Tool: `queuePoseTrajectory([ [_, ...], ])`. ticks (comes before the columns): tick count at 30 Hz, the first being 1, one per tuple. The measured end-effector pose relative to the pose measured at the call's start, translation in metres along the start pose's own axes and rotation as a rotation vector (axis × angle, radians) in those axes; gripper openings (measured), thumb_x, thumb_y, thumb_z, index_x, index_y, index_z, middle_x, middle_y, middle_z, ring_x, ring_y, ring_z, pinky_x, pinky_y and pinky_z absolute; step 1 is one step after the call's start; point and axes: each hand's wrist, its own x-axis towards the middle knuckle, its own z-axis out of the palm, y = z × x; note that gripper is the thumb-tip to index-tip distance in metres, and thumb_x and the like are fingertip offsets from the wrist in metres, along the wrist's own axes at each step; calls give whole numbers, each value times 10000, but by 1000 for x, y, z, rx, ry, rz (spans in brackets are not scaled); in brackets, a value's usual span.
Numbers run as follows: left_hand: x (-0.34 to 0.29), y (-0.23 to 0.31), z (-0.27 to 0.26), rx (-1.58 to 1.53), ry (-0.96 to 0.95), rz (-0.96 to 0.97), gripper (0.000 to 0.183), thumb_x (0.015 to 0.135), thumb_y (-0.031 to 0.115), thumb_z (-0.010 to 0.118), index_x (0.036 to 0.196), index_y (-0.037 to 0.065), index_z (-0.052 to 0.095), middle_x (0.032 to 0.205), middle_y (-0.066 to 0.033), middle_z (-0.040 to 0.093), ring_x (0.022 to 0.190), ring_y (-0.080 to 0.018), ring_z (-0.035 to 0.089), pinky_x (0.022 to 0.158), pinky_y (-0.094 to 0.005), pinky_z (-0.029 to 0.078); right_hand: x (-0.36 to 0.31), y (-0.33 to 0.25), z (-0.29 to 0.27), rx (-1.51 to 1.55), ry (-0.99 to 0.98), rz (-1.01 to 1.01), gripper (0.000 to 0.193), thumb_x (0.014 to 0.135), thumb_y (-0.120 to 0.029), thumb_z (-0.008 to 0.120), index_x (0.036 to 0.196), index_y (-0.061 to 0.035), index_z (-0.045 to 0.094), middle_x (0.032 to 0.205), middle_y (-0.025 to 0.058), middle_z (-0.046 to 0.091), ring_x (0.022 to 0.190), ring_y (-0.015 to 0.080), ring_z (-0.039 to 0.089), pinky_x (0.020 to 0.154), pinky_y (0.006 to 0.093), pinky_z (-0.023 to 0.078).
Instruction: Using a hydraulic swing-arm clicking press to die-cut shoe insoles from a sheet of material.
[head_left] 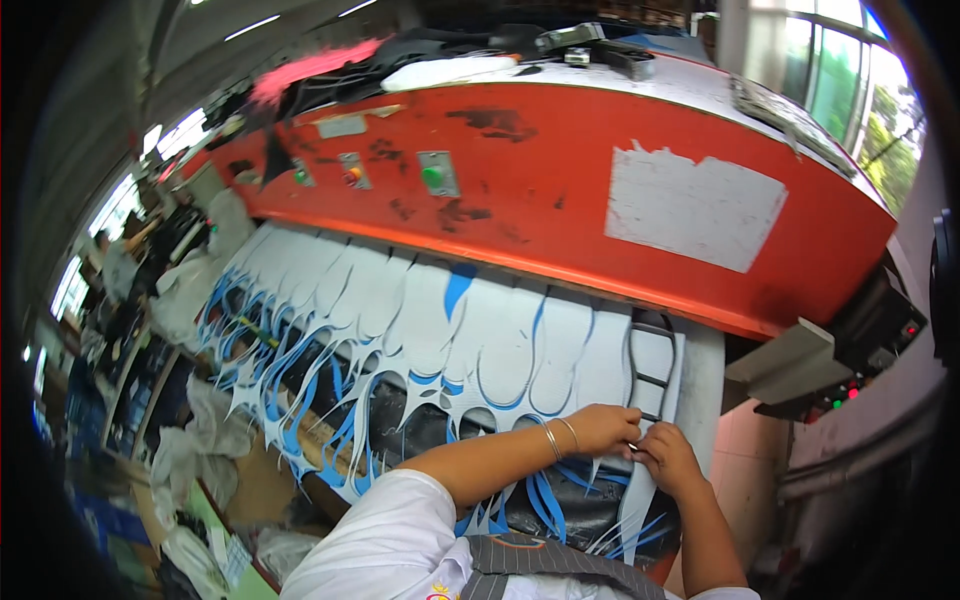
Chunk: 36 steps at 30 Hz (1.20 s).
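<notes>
A narrow dark metal cutting die (652,380) with crossbars lies on the right end of a white sheet (515,335). My left hand (605,430), with two bangles at the wrist, has its fingers closed at the die's near end. Just right of it, my right hand (668,458) is pinched at that same end, the fingertips nearly meeting. The fingers partly hide the die there. Long rounded shapes are cut in the sheet, and its blue underside shows along the cuts. Below my right hand hangs a white strip (636,510) of the sheet.
A red press beam (540,175) with round buttons (432,177) spans behind the sheet. White and blue offcut webbing (335,440) hangs over the near edge, above a black surface (405,425). A control box (885,325) stands at the right. Another person (120,265) is far left.
</notes>
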Motion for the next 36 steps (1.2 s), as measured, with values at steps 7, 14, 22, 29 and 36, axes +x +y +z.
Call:
queuePoseTrajectory([
  [7, 5, 2, 7, -33, 81, 16, 182, 769, 203, 691, 762, 73, 565, 806, -72, 509, 805, -286, 574, 672, -391, 468, -6, 23, 0, 35, -8, -51, 199, 631, -70, 759, 740, -49, 593, 729, 96, 506, 715, 308, 497, 647, 411, 416],
  [14, 7, 2, 20, -205, 195, 31, 208, 748, 168, 700, 692, 70, 526, 767, -74, 504, 793, -299, 552, 680, -394, 453, -13, 34, 4, 148, -6, -59, 190, 649, -59, 767, 710, -59, 586, 712, 88, 512, 675, 277, 484, 628, 384, 393],
  [22, 57, 19, -54, -332, 305, 169, 173, 822, 213, 630, 766, 59, 573, 838, -112, 507, 797, -356, 534, 686, -421, 447, 43, 12, -68, 280, 184, 49, 155, 850, -151, 627, 765, -35, 568, 770, 86, 488, 737, 236, 488, 677, 336, 388],
  [29, -50, -11, 35, -13, 467, -276, 573, 786, 141, 723, 1282, 11, 469, 1233, -197, 536, 1132, -359, 547, 955, -377, 465, 52, 25, -14, 294, -185, 468, 161, 810, -194, 673, 827, -35, 656, 787, 107, 591, 837, 289, 566, 743, 384, 447],
  [36, -26, -16, 34, 82, 462, -173, 313, 767, 121, 732, 1018, 24, 573, 1099, -162, 609, 952, -324, 608, 853, -377, 492, 93, 33, 13, -245, -171, 896, 809, 730, -463, 696, 1329, 21, 449, 1242, 339, 445, 1075, 459, 536, 954, 447, 446],
])
